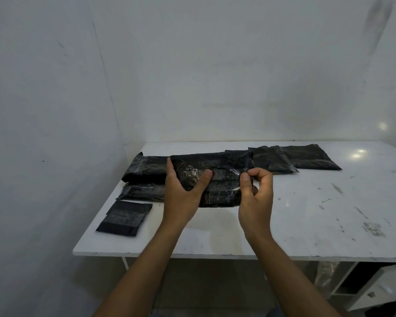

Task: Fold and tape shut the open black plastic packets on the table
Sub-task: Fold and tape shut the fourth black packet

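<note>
Mid-sealing: left hand (pixel 183 188) grips the folded packet (pixel 217 179) above the tabletop's (pixel 306 213) left half, right hand (pixel 256 191) pinches its right end; next, probably press tape flat.

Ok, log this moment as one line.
left hand grips packet | right hand pinches its right end | other packets lie on table

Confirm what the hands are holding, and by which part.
Both hold one black packet: the left hand grips its left end, and the right hand pinches its right edge.
</note>
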